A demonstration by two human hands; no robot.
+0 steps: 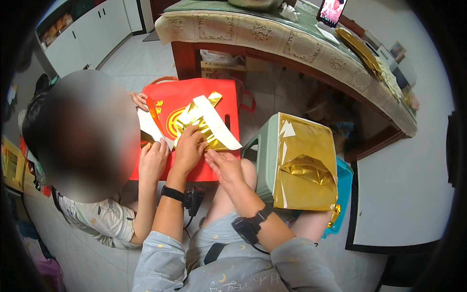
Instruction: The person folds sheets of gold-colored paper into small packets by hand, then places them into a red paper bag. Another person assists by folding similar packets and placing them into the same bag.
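Hands (188,146) (223,164) press flat on gold foil paper (202,124).

Glossy crinkled gold foil paper (204,127) with matt white backing, on smooth red bag (194,100).

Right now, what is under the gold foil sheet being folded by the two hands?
The gold foil sheet lies on a red bag, under the left hand and right hand. What lies beneath the bag is covered.
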